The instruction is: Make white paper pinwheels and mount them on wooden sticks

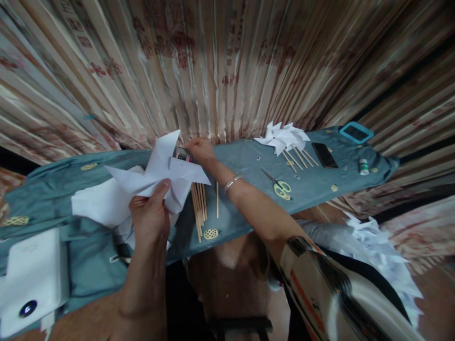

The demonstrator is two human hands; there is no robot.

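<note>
My left hand grips a white paper pinwheel, thumb pressed on its front near the middle. Beyond the pinwheel, my right hand is at a small box, which the paper partly hides. Its fingers are drawn together, and whatever they hold is too small to make out. Below that hand lies a row of wooden sticks, with a single stick apart to the right. More white paper lies under and left of the pinwheel.
Right of my arm lie scissors, pinwheels on sticks, a phone, a blue-framed device and a glue stick. A white device sits front left. Curtains hang behind the cloth-covered table; more folded paper is at lower right.
</note>
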